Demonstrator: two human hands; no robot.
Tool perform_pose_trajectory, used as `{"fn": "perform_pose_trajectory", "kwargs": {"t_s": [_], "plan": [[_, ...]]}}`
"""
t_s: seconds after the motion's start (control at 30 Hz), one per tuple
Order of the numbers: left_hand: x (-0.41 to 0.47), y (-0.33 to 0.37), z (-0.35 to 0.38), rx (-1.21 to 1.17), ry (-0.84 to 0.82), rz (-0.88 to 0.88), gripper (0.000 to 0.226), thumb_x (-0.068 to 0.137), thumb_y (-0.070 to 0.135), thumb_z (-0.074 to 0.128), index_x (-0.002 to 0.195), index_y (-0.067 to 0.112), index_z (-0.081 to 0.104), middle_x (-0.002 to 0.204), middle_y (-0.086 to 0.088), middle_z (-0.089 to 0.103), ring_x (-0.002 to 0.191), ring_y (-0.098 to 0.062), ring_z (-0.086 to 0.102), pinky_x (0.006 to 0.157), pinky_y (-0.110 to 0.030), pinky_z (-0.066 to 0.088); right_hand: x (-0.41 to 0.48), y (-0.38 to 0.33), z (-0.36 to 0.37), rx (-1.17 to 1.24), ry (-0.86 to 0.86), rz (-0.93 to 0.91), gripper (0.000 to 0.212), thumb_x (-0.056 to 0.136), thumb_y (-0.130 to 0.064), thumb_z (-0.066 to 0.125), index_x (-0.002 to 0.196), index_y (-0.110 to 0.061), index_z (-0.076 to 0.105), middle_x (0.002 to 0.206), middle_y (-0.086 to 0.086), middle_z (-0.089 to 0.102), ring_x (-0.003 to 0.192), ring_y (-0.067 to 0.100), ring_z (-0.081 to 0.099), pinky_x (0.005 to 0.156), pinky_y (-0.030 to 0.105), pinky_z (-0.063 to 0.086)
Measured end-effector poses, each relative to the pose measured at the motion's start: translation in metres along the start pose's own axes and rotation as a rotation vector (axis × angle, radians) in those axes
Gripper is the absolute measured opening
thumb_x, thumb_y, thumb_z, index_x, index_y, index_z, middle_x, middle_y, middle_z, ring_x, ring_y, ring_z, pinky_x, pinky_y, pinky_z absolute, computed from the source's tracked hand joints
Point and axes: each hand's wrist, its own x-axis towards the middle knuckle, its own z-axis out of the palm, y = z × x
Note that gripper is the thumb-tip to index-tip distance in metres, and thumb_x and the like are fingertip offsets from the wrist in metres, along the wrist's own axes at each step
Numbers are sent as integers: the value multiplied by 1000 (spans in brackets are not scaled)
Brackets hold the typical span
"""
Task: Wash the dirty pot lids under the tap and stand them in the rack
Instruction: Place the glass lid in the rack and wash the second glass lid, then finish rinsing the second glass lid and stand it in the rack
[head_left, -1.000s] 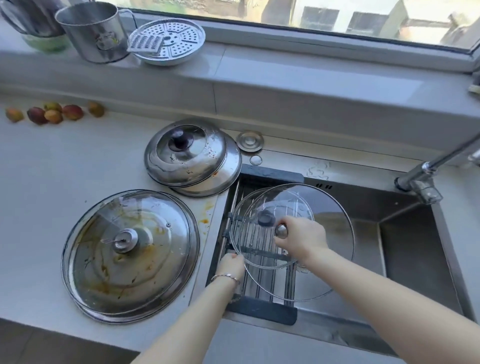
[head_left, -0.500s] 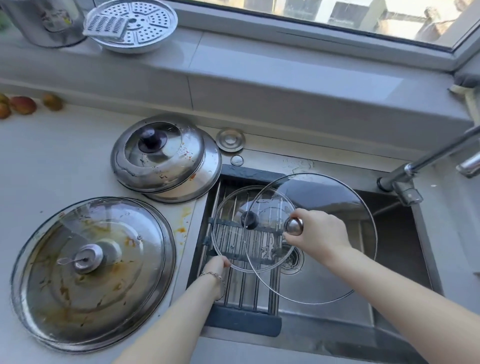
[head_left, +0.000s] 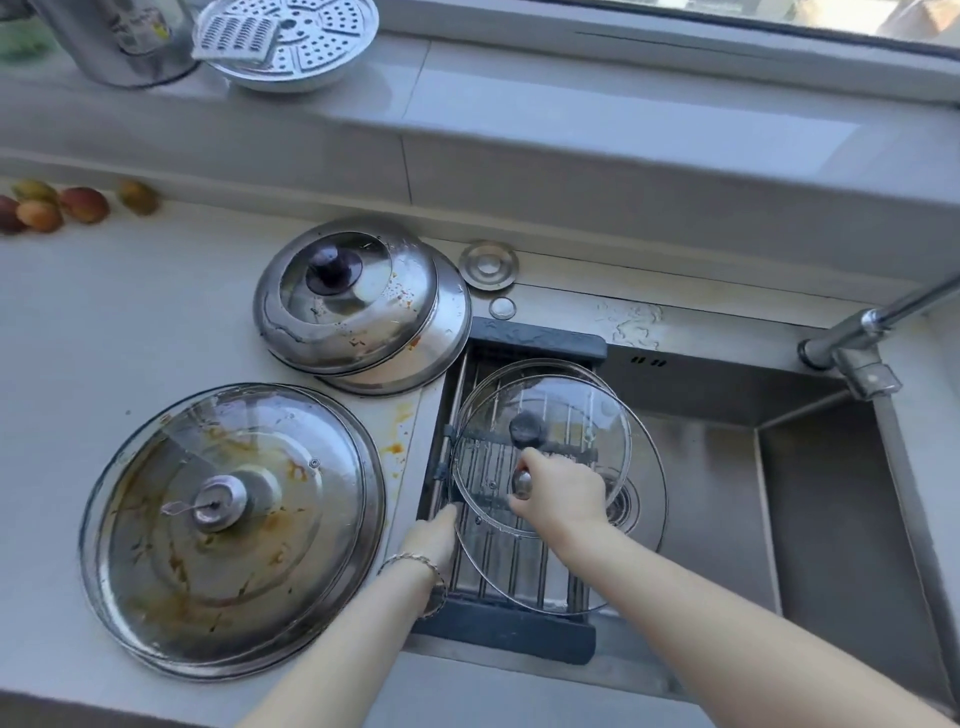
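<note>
The pale countertop (head_left: 78, 322) is filling the left half of the frame, and the steel sink (head_left: 717, 493) is taking up the lower right. At lower left a big glass lid (head_left: 171, 519), smeared with orange-brown residue, is lying flat on the counter. Just above it, two steel lids (head_left: 363, 322) are sitting stacked knob up, speckled with sauce and reaching the sink's edge. A drying rack (head_left: 504, 636) with a dark frame is spanning the left end of the sink.

Over that rack the larger clear glass lid (head_left: 519, 571) is hanging tilted, its far edge reaching out over the basin. The right hand (head_left: 561, 493) is at its centre, fingers clenching its metal knob (head_left: 522, 483). A smaller glass lid (head_left: 571, 415) with a black knob (head_left: 527, 428) is overlapping it, just above the right hand's knuckles. The left hand (head_left: 434, 540), wearing a bracelet (head_left: 410, 560), is lying at the lids' lower left, fingertips reaching the rims; whether it is pinching one cannot be told.

The tap (head_left: 857, 338) is angling in from the right edge. On the windowsill (head_left: 571, 104) at upper left, a perforated steamer plate (head_left: 306, 36) is carrying a small grater (head_left: 236, 34) beside a steel mug (head_left: 119, 41). Several small fruits (head_left: 83, 204) are lying at the left edge
</note>
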Motion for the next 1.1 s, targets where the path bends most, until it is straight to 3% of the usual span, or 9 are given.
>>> {"fn": "perform_pose_trajectory", "kwargs": {"t_s": [0.07, 0.13, 0.27, 0.33, 0.47, 0.57, 0.7, 0.87, 1.1], "plan": [[1, -5, -7, 36, -9, 39, 32, 91, 34, 41, 85, 8, 59, 97, -16, 61, 94, -26, 59, 82, -33, 46, -3, 4, 2, -10, -5, -27, 37, 86, -47, 56, 112, -20, 48, 101, 2, 65, 92, 25, 61, 63, 27, 36], [3, -9, -10, 51, -2, 102, 26, 91, 23, 41, 67, 15, 47, 73, -8, 54, 71, -21, 53, 61, -28, 38, -4, 8, -1, -30, -52, -58, 42, 86, -48, 56, 118, -22, 47, 105, 3, 64, 94, 25, 61, 68, 29, 41], [-24, -4, -16, 290, 61, 288, 19, 91, 20, 43, 81, 13, 58, 77, -8, 63, 78, -23, 60, 78, -34, 51, 2, 9, -26, 4, -306, -87, 50, 87, -37, 58, 132, -23, 41, 121, 7, 60, 107, 27, 58, 78, 32, 46], [-42, 4, -32, 512, 229, 460, 22, 92, 23, 42, 93, 15, 62, 89, -5, 67, 87, -24, 63, 75, -30, 50, 4, 6, -43, -20, -329, -101, 50, 89, -34, 54, 136, -23, 39, 124, 8, 59, 108, 27, 58, 80, 33, 46], [-62, 24, -87, 852, 863, 946, 19, 79, 17, 52, 89, 8, 66, 97, -13, 64, 90, -35, 60, 67, -35, 49, 4, -7, -68, 71, -181, -147, 35, 93, -33, 46, 125, -21, 51, 119, 4, 63, 86, 20, 63, 73, 30, 52], [-64, 34, -121, 1077, 833, 438, 42, 86, 27, 48, 126, 17, 46, 143, -14, 32, 129, -35, 31, 97, -42, 37, 1, -18, -79, 195, -180, -190, 30, 93, -32, 46, 120, -21, 56, 101, 1, 63, 64, 11, 57, 55, 23, 46], [-58, 30, -144, 1155, 772, 69, 49, 92, 27, 39, 139, 17, 31, 142, -14, 33, 129, -33, 35, 101, -47, 38, -10, -18, -78, 309, -189, -182, 27, 93, -30, 47, 115, -19, 59, 88, -4, 58, 64, 13, 60, 63, 30, 54], [-56, 17, -151, 1145, 790, 41, 44, 89, 10, 36, 133, 13, 31, 137, -13, 43, 127, -31, 35, 99, -47, 38, -27, -2, -67, 316, -223, -125, 24, 91, -30, 49, 109, -20, 62, 86, -2, 67, 76, 19, 67, 74, 35, 56], [-50, -9, -156, 657, 816, 321, 27, 92, 5, 34, 119, 2, 38, 123, -22, 49, 107, -41, 53, 80, -43, 43, -38, 6, -57, 328, -267, -92, 20, 92, -25, 47, 105, -21, 62, 83, -3, 62, 60, 8, 61, 58, 24, 52]]}}
